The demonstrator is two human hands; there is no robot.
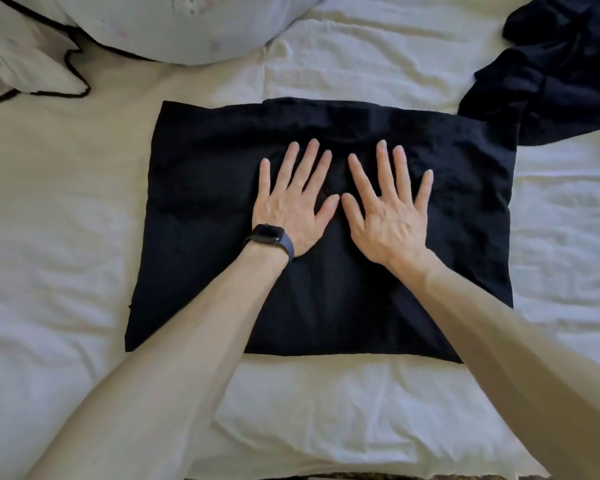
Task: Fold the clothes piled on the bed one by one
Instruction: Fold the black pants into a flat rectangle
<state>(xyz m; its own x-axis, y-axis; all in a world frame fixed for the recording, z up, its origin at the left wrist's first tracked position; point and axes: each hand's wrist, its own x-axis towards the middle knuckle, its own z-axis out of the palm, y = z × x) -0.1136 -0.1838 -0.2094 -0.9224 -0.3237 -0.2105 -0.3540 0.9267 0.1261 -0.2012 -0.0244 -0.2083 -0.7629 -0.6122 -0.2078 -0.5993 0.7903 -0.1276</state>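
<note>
A black garment lies folded into a flat rectangle in the middle of the white bed. My left hand, with a dark watch on its wrist, presses flat on the garment's middle, fingers spread. My right hand lies flat beside it, fingers spread too, thumbs nearly touching. A crumpled pile of dark clothes sits at the upper right, its edge reaching the folded garment's far right corner.
A pale pillow lies at the top centre-left. A cream cloth with dark scalloped trim sits at the top left. Wrinkled white sheet surrounds the garment on the left, near and right sides.
</note>
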